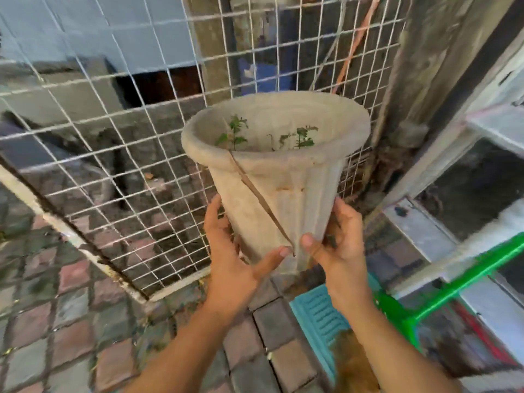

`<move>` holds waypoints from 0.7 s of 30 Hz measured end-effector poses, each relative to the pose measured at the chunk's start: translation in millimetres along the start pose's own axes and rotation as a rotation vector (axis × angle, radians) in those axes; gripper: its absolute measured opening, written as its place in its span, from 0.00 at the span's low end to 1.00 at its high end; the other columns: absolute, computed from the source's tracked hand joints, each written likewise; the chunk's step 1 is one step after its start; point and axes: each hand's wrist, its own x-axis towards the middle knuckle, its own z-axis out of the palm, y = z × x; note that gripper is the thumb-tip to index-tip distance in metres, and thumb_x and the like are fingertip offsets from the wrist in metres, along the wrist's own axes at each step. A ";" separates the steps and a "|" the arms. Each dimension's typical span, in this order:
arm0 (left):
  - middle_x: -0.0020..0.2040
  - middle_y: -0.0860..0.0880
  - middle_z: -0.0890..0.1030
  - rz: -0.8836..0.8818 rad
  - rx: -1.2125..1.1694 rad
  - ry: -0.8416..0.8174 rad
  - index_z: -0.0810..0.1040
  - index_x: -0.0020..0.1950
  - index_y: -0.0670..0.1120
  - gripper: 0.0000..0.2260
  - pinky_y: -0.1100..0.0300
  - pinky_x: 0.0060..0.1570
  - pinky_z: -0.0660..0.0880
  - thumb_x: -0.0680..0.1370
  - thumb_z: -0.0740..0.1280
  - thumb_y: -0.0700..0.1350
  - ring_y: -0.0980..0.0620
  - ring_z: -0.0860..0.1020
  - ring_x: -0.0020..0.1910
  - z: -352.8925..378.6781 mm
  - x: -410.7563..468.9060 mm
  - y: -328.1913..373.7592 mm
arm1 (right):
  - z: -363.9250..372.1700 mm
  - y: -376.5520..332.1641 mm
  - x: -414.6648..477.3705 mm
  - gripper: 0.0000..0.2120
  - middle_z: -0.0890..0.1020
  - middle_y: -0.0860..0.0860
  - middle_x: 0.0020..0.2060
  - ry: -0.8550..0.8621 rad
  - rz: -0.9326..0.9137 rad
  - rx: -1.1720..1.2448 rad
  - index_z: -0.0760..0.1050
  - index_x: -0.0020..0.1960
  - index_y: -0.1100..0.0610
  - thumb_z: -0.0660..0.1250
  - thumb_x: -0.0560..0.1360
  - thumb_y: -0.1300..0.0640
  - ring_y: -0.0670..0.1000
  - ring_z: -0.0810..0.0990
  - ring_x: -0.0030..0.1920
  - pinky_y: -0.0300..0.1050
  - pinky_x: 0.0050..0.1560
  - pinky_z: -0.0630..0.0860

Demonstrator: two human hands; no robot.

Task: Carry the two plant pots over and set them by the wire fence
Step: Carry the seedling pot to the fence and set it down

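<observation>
A tall, dirty white plant pot (286, 180) with a wide rolled rim is held in the air, tilted slightly toward me. Small green seedlings (238, 131) grow inside it, and a dry brown stem hangs down its front. My left hand (235, 251) grips the lower left of the pot and my right hand (337, 239) grips the lower right. The white wire fence (119, 131) stands directly behind and to the left of the pot. I see only this one pot.
Brick paving (71, 330) covers the ground below. A teal plastic dustpan (320, 321) and a green-handled broom (442, 290) lie at lower right. A weathered post (425, 66) and a glass-fronted frame (467, 188) stand at the right.
</observation>
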 end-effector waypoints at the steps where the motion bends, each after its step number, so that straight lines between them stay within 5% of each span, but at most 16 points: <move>1: 0.73 0.47 0.71 -0.004 0.010 -0.002 0.52 0.77 0.74 0.53 0.58 0.70 0.79 0.65 0.84 0.54 0.50 0.76 0.75 3.4 -5.7 -22.4 | -4.7 23.3 -0.9 0.36 0.77 0.42 0.73 0.002 -0.016 0.012 0.67 0.74 0.47 0.76 0.69 0.61 0.48 0.76 0.74 0.44 0.70 0.77; 5: 0.77 0.38 0.67 0.020 0.065 -0.017 0.50 0.77 0.77 0.53 0.42 0.75 0.76 0.65 0.83 0.55 0.42 0.74 0.78 13.4 -22.2 -92.7 | -18.3 102.9 -8.9 0.37 0.73 0.48 0.77 0.012 -0.041 0.050 0.64 0.77 0.47 0.74 0.71 0.62 0.48 0.74 0.77 0.47 0.75 0.74; 9: 0.76 0.37 0.67 0.038 0.077 -0.028 0.50 0.73 0.82 0.52 0.50 0.74 0.77 0.66 0.83 0.55 0.40 0.74 0.77 19.5 -28.8 -148.4 | -28.5 162.2 -8.5 0.38 0.74 0.48 0.76 0.024 -0.049 0.048 0.64 0.78 0.51 0.73 0.72 0.63 0.48 0.75 0.76 0.45 0.74 0.75; 14: 0.72 0.34 0.70 0.020 0.092 -0.017 0.50 0.77 0.66 0.54 0.54 0.72 0.78 0.65 0.85 0.49 0.41 0.75 0.74 28.0 -35.4 -201.1 | -43.9 209.8 3.5 0.36 0.75 0.50 0.74 -0.010 -0.033 0.026 0.65 0.74 0.58 0.74 0.69 0.66 0.42 0.78 0.71 0.41 0.68 0.77; 21: 0.72 0.30 0.68 -0.022 0.124 -0.019 0.48 0.76 0.60 0.53 0.57 0.75 0.75 0.65 0.83 0.44 0.38 0.73 0.75 45.9 -42.0 -246.4 | -62.1 250.6 13.5 0.36 0.76 0.46 0.68 -0.050 -0.002 -0.013 0.63 0.71 0.60 0.73 0.67 0.67 0.40 0.78 0.66 0.47 0.73 0.75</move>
